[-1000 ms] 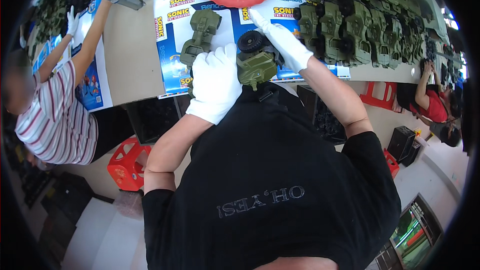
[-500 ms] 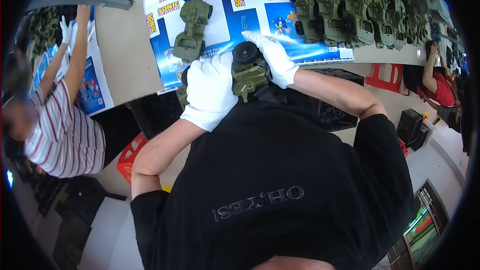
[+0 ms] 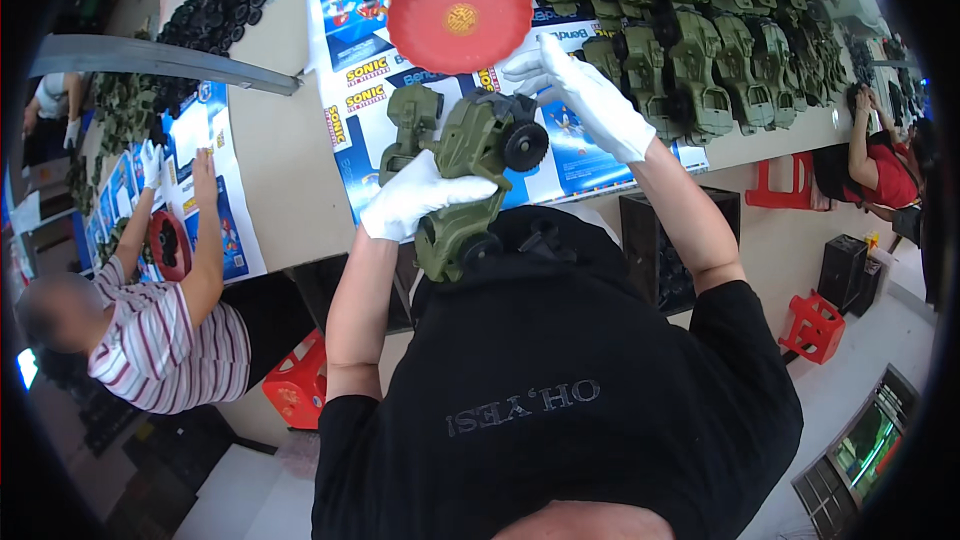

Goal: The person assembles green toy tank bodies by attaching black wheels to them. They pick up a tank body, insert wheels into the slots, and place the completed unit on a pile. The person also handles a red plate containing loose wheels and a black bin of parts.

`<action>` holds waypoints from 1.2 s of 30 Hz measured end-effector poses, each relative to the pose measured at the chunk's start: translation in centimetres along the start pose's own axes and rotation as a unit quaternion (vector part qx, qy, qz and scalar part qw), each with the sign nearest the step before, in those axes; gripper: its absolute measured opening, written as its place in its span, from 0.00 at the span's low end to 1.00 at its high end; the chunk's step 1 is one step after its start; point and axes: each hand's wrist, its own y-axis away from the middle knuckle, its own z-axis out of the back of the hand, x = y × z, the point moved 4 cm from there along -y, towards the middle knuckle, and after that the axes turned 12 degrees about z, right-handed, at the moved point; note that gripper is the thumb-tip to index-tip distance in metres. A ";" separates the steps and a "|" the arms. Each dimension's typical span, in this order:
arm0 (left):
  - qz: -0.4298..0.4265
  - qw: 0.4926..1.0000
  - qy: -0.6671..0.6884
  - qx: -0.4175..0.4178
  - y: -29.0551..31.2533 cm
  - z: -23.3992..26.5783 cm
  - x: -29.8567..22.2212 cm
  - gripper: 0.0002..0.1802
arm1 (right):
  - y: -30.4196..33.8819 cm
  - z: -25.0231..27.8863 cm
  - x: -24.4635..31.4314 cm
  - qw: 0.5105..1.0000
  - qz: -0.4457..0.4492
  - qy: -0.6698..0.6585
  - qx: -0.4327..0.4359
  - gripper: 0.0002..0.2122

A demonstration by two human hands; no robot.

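My white-gloved left hand (image 3: pixel 420 198) is wrapped round an olive-green toy truck (image 3: pixel 468 140), held tilted over the table's near edge. One black wheel (image 3: pixel 525 145) faces right near the truck's far end; another shows at its near end by my shirt. My gloved right hand (image 3: pixel 598 110) is off the truck, fingers stretched out and apart, just right of a red scalloped plate (image 3: pixel 410 25). Nothing shows in its grasp. Behind the held truck, a second green toy truck (image 3: pixel 412 115) lies on the blue-and-white printed sheet (image 3: pixel 345 155), partly hidden.
Rows of green toy trucks (image 3: pixel 695 70) fill the table's right side. A grey metal bar (image 3: pixel 170 58) crosses at left, near a pile of black wheels (image 3: pixel 225 10). A person in a striped shirt (image 3: pixel 175 345) works at left. A dark crate (image 3: pixel 665 240) stands below the edge.
My right hand has let go of the truck and moved up and right towards the plate. The truck has been turned and raised in my left hand. The view has shifted, showing more of the plate.
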 end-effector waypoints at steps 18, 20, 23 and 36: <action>-0.149 0.983 0.045 0.092 1.7 1.3 2.8 0.46 | 4.6 -8.9 5.8 0.862 0.425 0.270 -0.064 0.31; -0.158 0.979 0.082 0.103 2.2 1.0 3.5 0.49 | 5.0 -9.8 6.6 0.852 0.445 0.263 -0.077 0.29; -0.151 0.978 0.117 0.090 2.7 1.1 4.3 0.49 | 4.8 -10.5 7.1 0.867 0.430 0.242 -0.074 0.28; -0.008 0.975 -0.196 0.103 4.6 6.0 5.4 0.37 | 2.7 -13.5 2.9 0.980 -0.045 -0.091 0.171 0.31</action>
